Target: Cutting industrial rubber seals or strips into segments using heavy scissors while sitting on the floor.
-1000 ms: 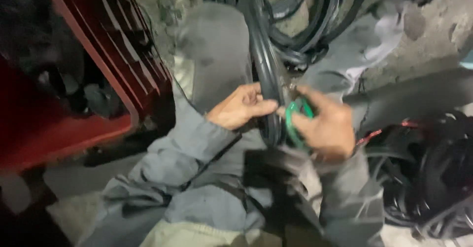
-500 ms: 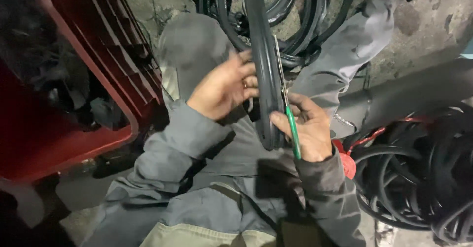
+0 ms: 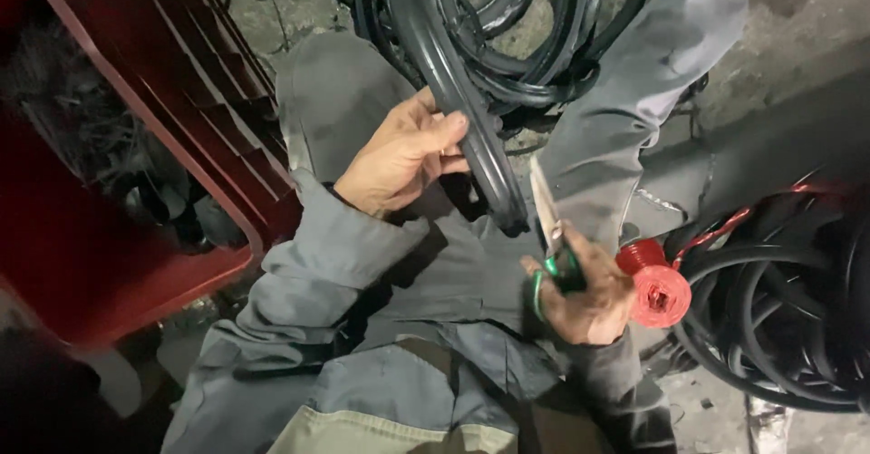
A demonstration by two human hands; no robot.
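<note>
Black rubber strip (image 3: pixel 467 114), thick and curved with a profiled edge: it runs from the top of the view down over your lap, lower end just above your right hand. Your left hand (image 3: pixel 399 159) grips it mid-length, fingers wrapped over the outer edge, thumb on the near side, so that hand is closed on the strip.

Your right hand (image 3: pixel 584 295) is closed around the green-handled scissors (image 3: pixel 551 246). Fingers are through the green loops, the pale metal blades point up toward the strip's lower end. Blades look together or nearly so; can't tell whether the tips touch the rubber.

You're seated, grey work trousers (image 3: pixel 634 91) spread to either side, grey jacket sleeves on both arms.

Around you:
- Coil of more black rubber hose or strip (image 3: pixel 535 46) on the concrete floor between your legs, behind the held piece.
- Second pile of black coiled hose (image 3: pixel 788 318) to your right.
- Red spool of red twine (image 3: pixel 657 286) just beside your right hand, a red strand running off toward the right pile.
- Red slatted plastic crate (image 3: pixel 154 146) to your left, near your left knee.
</note>
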